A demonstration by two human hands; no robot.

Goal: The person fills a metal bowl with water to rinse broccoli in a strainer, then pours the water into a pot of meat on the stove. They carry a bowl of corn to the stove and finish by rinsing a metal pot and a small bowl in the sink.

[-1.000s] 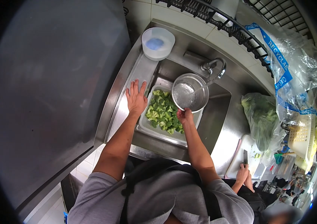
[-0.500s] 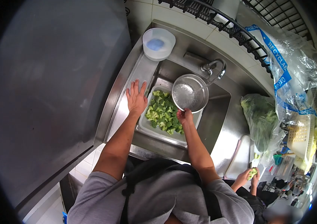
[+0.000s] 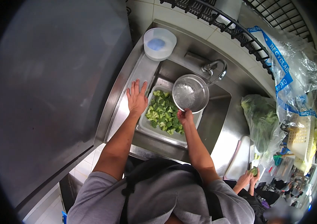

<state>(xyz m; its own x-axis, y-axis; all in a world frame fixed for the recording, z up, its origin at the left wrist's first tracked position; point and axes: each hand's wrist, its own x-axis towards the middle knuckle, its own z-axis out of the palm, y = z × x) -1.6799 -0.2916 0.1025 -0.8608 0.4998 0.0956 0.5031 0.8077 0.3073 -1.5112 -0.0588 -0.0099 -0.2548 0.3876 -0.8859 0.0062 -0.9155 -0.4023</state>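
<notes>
My right hand [image 3: 185, 116] grips the near rim of a round metal pot [image 3: 190, 93], tilted under the curved faucet [image 3: 221, 71]. Water runs from the spout into the pot, and its surface is churned. Below and left of the pot, cut broccoli [image 3: 163, 114] lies in a perforated tray [image 3: 181, 139] inside the sink. My left hand [image 3: 137, 98] rests flat with spread fingers on the steel ledge [image 3: 122, 112] left of the sink, holding nothing.
A translucent tub [image 3: 160, 44] stands at the sink's back left corner. Bagged greens [image 3: 260, 119] and a white cutting board [image 3: 238, 159] are at the right. A co-worker's hands [image 3: 249, 180] hold a green piece. A black wire rack [image 3: 218, 16] hangs above.
The water in the pot looks more churned. At the right, the co-worker's hands and the green piece have shifted slightly. My own hands have stayed put.
</notes>
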